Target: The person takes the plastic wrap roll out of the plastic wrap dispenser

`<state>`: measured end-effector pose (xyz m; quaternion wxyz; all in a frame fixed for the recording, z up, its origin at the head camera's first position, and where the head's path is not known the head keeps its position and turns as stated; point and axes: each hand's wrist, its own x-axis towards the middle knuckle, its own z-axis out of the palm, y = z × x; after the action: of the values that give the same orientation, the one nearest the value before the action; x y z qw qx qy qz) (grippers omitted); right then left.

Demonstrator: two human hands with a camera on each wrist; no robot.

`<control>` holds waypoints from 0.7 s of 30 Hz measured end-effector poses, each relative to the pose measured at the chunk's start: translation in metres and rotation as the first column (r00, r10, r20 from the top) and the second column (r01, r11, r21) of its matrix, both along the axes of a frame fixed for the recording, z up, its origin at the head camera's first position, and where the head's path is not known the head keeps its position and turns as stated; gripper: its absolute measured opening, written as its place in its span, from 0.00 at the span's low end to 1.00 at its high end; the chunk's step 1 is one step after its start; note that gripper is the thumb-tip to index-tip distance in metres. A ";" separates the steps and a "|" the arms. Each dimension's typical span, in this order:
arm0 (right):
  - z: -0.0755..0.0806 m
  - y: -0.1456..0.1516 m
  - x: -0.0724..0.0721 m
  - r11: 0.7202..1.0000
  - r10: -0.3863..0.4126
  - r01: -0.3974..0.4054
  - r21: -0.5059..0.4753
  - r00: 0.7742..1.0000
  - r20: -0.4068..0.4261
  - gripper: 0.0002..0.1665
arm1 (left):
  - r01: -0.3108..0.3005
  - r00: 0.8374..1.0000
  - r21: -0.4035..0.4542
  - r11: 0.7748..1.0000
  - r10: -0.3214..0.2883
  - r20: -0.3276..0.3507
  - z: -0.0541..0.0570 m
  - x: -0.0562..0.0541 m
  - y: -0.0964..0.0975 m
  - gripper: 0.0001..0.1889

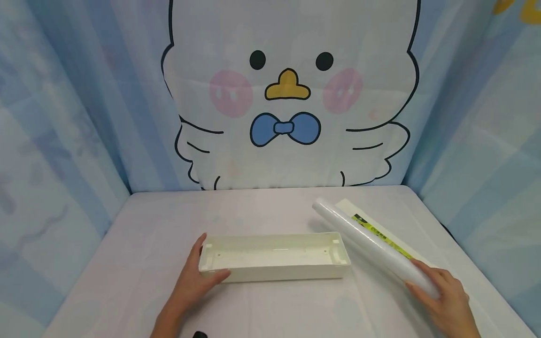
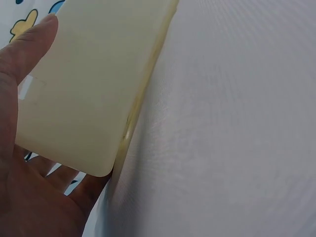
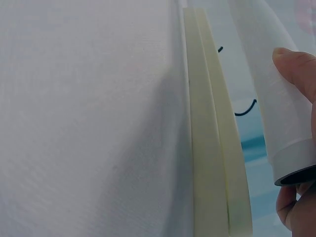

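Note:
A long cream plastic box, its top uncovered, sits mid-table. My left hand grips its left end, thumb along the front wall and fingers round the far corner. In the left wrist view the thumb lies against the side of the box. My right hand holds a roll of clear plastic film by its near end. The roll slants up and left above a cream lid that carries a yellow-green strip. The right wrist view shows the hollow end of the roll near the fingers.
A white cloth covers the table. Behind it hangs a curtain with a cartoon bird, and blue curtains close in both sides. A small black object shows at the bottom edge, near the left forearm.

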<state>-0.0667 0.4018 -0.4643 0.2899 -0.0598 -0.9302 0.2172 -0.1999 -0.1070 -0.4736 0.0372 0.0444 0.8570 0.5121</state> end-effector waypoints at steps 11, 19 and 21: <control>-0.010 0.000 0.011 0.996 -0.091 0.092 -0.004 0.992 0.083 0.33 | -0.014 1.000 0.029 0.999 0.014 -0.021 -0.005 0.001 0.008 0.59; -0.012 -0.003 0.001 0.994 -0.093 0.101 -0.034 0.975 0.201 0.34 | -0.050 0.999 -0.005 0.999 0.050 0.002 0.002 0.008 0.000 0.59; -0.013 -0.005 -0.001 0.995 -0.081 0.090 -0.041 0.978 0.192 0.34 | -0.057 0.998 -0.015 0.998 0.057 0.004 0.004 0.010 -0.004 0.58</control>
<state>-0.0672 0.3969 -0.4769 0.2075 -0.1272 -0.9444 0.2210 -0.1899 -0.1114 -0.4695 0.0246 0.0184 0.8617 0.5064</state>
